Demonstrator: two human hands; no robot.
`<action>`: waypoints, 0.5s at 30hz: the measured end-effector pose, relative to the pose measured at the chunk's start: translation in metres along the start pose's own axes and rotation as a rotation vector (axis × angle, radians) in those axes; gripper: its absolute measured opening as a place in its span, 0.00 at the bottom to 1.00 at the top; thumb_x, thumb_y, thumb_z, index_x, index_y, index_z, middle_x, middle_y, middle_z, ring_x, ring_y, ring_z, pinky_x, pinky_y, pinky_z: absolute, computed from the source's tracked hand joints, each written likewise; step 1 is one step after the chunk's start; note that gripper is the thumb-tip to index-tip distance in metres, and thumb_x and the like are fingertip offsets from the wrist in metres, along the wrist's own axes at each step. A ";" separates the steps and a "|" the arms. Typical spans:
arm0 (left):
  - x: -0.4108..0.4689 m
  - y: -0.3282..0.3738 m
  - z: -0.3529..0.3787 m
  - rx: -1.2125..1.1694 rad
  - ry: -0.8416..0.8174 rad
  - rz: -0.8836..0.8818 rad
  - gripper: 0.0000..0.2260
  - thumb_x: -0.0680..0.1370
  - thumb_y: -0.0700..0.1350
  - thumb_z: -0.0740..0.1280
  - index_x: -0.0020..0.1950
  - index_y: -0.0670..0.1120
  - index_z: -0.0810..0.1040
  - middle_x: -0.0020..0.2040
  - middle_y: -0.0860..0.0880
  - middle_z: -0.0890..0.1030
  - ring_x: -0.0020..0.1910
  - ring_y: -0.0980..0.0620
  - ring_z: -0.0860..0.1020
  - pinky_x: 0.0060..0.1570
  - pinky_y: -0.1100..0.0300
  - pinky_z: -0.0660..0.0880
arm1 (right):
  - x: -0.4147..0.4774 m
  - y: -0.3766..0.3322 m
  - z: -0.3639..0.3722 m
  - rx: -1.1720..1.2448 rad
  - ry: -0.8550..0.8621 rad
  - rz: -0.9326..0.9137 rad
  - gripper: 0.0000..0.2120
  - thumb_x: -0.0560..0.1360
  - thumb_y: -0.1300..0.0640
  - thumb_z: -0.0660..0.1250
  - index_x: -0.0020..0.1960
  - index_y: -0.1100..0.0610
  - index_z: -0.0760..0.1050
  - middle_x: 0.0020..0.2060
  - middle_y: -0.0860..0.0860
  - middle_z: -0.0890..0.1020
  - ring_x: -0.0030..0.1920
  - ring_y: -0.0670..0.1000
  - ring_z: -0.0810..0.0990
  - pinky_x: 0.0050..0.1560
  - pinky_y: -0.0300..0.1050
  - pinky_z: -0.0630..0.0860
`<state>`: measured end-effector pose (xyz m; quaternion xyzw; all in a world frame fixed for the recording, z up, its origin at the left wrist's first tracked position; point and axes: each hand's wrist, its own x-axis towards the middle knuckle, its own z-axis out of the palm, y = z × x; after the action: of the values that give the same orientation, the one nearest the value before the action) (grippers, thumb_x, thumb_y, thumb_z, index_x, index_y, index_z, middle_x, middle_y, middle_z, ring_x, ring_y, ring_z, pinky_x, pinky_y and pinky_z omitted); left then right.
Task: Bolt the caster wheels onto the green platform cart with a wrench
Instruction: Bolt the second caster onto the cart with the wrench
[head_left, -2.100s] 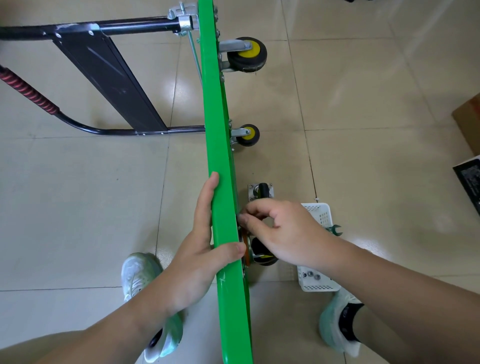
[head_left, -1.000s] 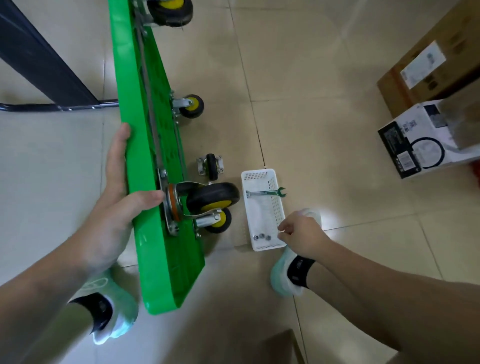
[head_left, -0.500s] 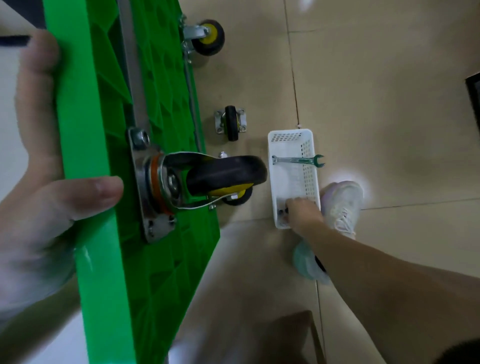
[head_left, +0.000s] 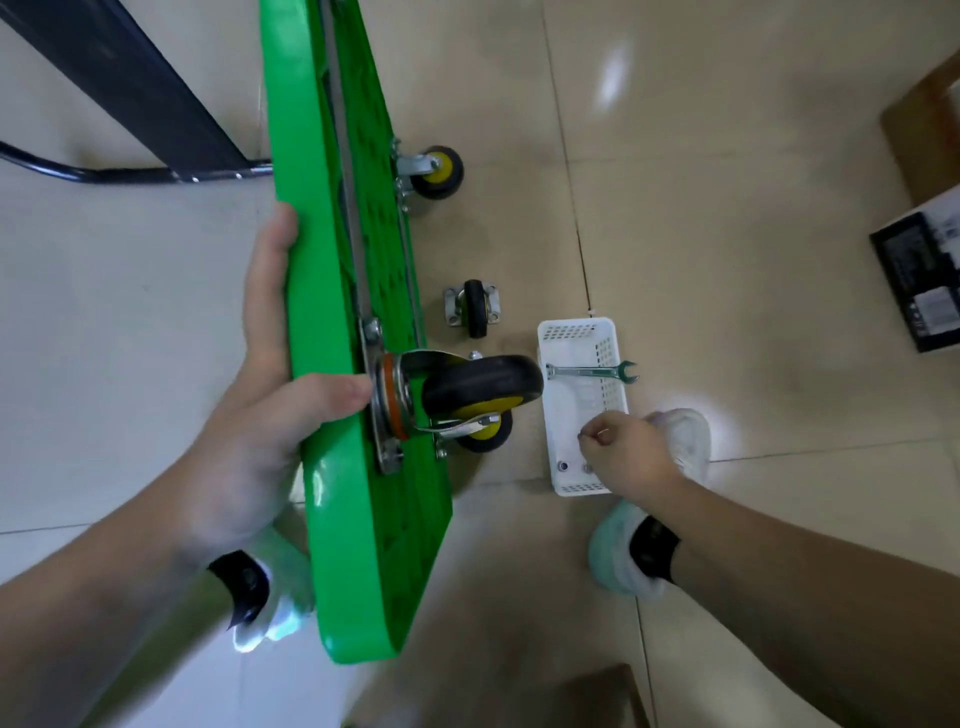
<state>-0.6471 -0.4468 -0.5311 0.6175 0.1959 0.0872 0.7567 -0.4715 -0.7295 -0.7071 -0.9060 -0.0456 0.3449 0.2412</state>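
Observation:
The green platform cart (head_left: 332, 291) stands on its edge on the floor. My left hand (head_left: 260, 395) grips its upper edge, thumb beside the mounting plate of a black and yellow caster (head_left: 480, 387) on the underside. A second caster (head_left: 488, 434) sits just behind it and another (head_left: 434, 172) is fixed further along. A loose caster (head_left: 471, 309) lies on the floor. My right hand (head_left: 631, 449) hovers over the white basket (head_left: 613, 343), fingertips pinching something small that I cannot make out. A wrench (head_left: 592, 372) lies across the basket's rim.
The cart's black folded handle (head_left: 135, 98) lies on the tiles to the left. Cardboard and printed boxes (head_left: 919, 280) stand at the right edge. My two feet in pale shoes (head_left: 685, 441) are beside the basket and under the cart. Loose nuts (head_left: 563, 465) lie in the basket.
My right hand left the caster plate, reached down into the basket among the nuts, and has now lifted slightly with fingertips pinched. My left hand kept hold of the cart.

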 end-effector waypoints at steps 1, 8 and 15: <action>0.002 0.015 0.020 0.049 0.032 0.014 0.47 0.68 0.42 0.69 0.81 0.68 0.53 0.78 0.61 0.68 0.76 0.49 0.70 0.72 0.41 0.70 | -0.020 -0.017 -0.014 0.131 -0.005 0.024 0.04 0.74 0.56 0.67 0.43 0.51 0.80 0.37 0.47 0.85 0.40 0.50 0.84 0.41 0.43 0.78; -0.001 0.023 0.028 0.142 0.043 -0.042 0.45 0.67 0.45 0.70 0.75 0.76 0.55 0.63 0.70 0.74 0.59 0.66 0.78 0.53 0.67 0.76 | -0.156 -0.130 -0.084 0.613 -0.280 -0.168 0.04 0.76 0.60 0.72 0.44 0.60 0.78 0.33 0.54 0.81 0.34 0.50 0.77 0.37 0.41 0.74; -0.004 0.032 0.031 0.138 0.077 -0.079 0.47 0.62 0.52 0.71 0.76 0.74 0.54 0.64 0.59 0.75 0.65 0.53 0.78 0.57 0.59 0.79 | -0.178 -0.170 -0.053 0.442 -0.214 -0.546 0.04 0.76 0.56 0.72 0.48 0.47 0.84 0.37 0.41 0.81 0.39 0.40 0.79 0.45 0.34 0.73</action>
<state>-0.6350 -0.4690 -0.4949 0.6562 0.2547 0.0672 0.7071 -0.5575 -0.6457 -0.4859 -0.7451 -0.2353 0.3622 0.5083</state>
